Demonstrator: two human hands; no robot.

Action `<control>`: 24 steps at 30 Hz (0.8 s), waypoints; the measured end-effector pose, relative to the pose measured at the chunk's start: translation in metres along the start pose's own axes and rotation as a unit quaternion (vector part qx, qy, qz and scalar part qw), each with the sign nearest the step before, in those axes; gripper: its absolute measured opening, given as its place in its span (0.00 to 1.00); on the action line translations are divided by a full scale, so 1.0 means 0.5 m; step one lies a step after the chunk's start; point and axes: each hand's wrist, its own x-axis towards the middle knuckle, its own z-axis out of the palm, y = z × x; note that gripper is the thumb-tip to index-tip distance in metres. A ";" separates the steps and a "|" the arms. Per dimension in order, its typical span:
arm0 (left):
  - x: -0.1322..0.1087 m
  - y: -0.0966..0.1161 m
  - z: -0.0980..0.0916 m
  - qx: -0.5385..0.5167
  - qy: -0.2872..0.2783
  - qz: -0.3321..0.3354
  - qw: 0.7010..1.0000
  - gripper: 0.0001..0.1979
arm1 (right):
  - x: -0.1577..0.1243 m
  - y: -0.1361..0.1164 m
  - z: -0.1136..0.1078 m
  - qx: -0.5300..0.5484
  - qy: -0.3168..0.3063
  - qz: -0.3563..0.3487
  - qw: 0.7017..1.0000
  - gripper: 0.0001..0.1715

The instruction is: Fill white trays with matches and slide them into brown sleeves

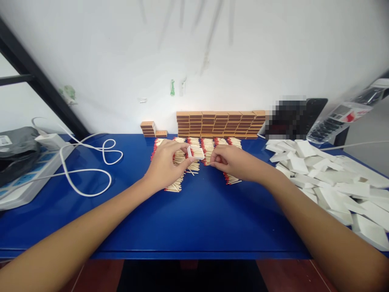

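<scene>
A small white matchbox tray (197,153) is pinched between the thumb and fingers of my left hand (167,162), over rows of red-headed matches (173,186) on the blue table. Just right of the tray, my right hand (229,161) has its thumb and fingers pressed together above the matches. What sits in that pinch is too small to make out. Both hands partly cover the match piles. Behind them, a long stack of matchboxes (220,125) stands against the wall.
Many white matchbox trays (328,174) lie heaped at the right. Behind them are a plastic bottle (340,115) and a dark phone (314,115). A small matchbox stack (148,129) stands back left. A white cable (86,194) loops across the blue table (194,227) near a clear plastic box (33,190).
</scene>
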 end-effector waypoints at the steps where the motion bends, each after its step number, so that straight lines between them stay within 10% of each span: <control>1: 0.000 0.000 0.000 0.000 -0.001 -0.001 1.000 0.15 | -0.001 -0.002 -0.001 0.011 -0.007 -0.003 1.000 0.04; 24: 0.000 0.003 -0.002 0.000 -0.015 0.005 1.000 0.14 | 0.008 0.020 0.003 -0.036 -0.005 0.004 0.999 0.06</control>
